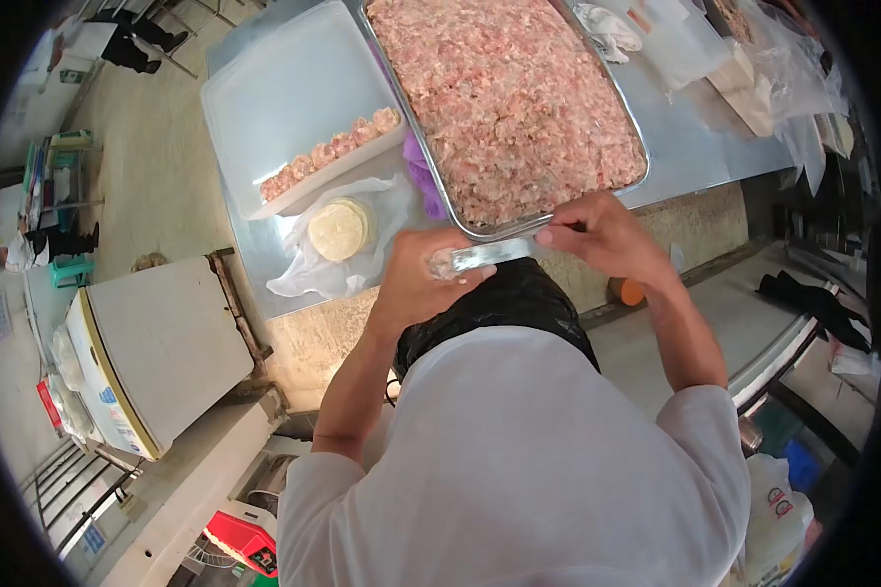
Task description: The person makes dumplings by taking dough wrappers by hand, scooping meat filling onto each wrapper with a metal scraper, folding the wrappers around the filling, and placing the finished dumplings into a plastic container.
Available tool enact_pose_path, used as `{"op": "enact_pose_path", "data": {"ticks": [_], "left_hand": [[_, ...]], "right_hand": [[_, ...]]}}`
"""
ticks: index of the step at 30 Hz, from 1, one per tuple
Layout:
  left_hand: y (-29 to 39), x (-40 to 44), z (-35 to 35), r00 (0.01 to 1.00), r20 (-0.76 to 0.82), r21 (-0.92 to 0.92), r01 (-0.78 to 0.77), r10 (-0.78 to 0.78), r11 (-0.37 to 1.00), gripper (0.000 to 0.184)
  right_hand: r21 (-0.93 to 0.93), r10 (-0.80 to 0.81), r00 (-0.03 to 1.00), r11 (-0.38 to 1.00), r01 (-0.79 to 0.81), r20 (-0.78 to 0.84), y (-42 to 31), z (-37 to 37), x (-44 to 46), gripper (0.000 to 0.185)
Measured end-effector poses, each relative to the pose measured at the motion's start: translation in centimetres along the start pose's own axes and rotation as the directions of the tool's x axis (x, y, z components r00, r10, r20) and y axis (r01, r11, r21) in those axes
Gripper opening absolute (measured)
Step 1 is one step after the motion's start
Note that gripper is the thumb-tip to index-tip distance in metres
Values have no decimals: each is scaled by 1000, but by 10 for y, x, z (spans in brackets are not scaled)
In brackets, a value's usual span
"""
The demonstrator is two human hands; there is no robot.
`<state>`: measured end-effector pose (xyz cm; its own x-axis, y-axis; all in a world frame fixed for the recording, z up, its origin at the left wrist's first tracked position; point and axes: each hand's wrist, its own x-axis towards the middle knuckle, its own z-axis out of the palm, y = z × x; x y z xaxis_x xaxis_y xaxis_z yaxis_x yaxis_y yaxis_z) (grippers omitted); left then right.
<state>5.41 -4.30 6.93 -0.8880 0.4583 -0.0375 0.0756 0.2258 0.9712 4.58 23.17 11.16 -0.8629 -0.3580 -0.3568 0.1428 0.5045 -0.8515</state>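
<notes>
In my left hand (411, 279) a small meat-filled dumpling (441, 262) sits in the curled fingers. My right hand (607, 237) is closed round the end of a flat metal spatula (491, 254), whose blade reaches across to the dumpling. Both hands are at the near edge of a large metal tray (489, 233) heaped with pink minced meat (519, 108). Left of my left hand, a stack of round pale wrappers (339, 231) lies on white plastic (289, 279). A row of filled dumplings (328, 157) lines the near side of a translucent plastic box (264, 83).
A purple cloth (423, 176) lies between the box and the tray. Plastic bags (798, 78) and a white cloth (609, 31) are at the table's right. A white chest-like appliance (171, 342) stands to the left. Other people (132, 34) are in the background.
</notes>
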Motion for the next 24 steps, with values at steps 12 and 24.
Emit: {"op": "enact_pose_path", "data": {"ticks": [12, 24], "left_hand": [[-11, -5, 3, 998, -2, -141, 65, -66, 988, 32], [-3, -9, 1, 1000, -1, 1, -3, 3, 1000, 24]], "right_hand": [[-45, 84, 995, 996, -82, 46, -12, -7, 7, 34], [-26, 32, 999, 999, -31, 36, -8, 7, 9, 29]]}}
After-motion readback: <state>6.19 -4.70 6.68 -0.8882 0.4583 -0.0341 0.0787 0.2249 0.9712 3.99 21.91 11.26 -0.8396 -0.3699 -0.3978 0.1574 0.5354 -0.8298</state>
